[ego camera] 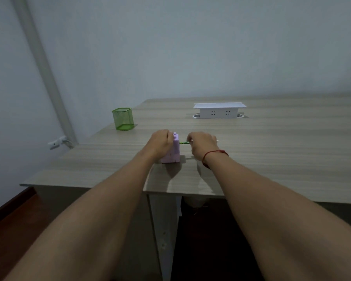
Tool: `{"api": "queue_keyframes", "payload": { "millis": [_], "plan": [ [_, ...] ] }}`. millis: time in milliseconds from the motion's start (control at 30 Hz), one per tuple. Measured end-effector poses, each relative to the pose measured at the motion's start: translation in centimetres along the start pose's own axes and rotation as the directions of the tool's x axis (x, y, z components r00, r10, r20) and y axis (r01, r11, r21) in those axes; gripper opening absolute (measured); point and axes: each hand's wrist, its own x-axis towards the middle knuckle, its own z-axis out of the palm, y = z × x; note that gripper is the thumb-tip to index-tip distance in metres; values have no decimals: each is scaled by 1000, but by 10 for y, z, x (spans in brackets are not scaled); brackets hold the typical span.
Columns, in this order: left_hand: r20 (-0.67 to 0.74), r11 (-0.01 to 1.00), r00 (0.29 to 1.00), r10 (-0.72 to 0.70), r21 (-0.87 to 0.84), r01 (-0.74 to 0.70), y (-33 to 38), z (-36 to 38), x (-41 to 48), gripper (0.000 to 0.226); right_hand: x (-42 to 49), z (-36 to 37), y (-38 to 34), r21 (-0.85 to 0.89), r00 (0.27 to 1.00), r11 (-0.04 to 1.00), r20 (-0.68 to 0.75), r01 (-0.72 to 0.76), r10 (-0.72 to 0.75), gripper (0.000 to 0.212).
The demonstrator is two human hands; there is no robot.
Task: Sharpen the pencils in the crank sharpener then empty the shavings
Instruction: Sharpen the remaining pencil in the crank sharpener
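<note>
A lilac crank sharpener [174, 153] stands on the wooden table [272, 151] near its front edge. My left hand [160, 142] covers the sharpener's left side and top, fingers closed on it; the crank is hidden behind this hand. A green pencil [184, 142] lies level, its tip end in the sharpener's right face. My right hand [203, 146] is closed around the pencil's shaft, and the pencil's pale end [217, 141] pokes out past my knuckles. A red string circles my right wrist.
An empty green mesh pencil cup [123, 118] stands at the table's far left. A white pop-up socket block [219, 110] sits at the back centre. The table's left edge drops to a reddish floor, and a white wall plug [57, 142] hangs off the wall at left.
</note>
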Motion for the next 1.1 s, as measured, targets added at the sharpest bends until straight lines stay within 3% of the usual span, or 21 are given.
{"api": "queue_keyframes", "payload": {
  "millis": [100,200,300,500,633,733,867,1100],
  "plan": [
    [-28,998,1000,-10,-58,9,-1,-9,-8,39,-2,-5,-13,36,998,997,-24,66,-65,51],
    [-123,982,984,-126,-155,106,-21,-9,-21,41,-4,-6,-27,119,982,976,34,180,-185,70],
    [-48,966,975,-217,-150,208,-36,-7,-37,33,-6,-4,-39,129,958,959,110,251,-266,86],
    [33,974,981,-192,-119,195,-39,-9,-41,31,-4,10,-61,-14,959,970,151,244,-239,72],
    [99,991,990,-99,99,89,-52,-5,-46,17,-5,9,-64,-98,971,975,152,199,-183,74],
    [110,956,994,-27,294,-6,-59,-7,-45,19,-3,17,-64,-163,980,969,108,183,-167,67],
    [168,905,986,-5,419,-67,-59,-9,-40,19,4,31,-59,-150,981,970,66,192,-184,71],
    [215,726,960,178,630,-276,-61,-19,-23,18,8,48,-58,-106,977,972,-22,210,-213,83]
  ]
}}
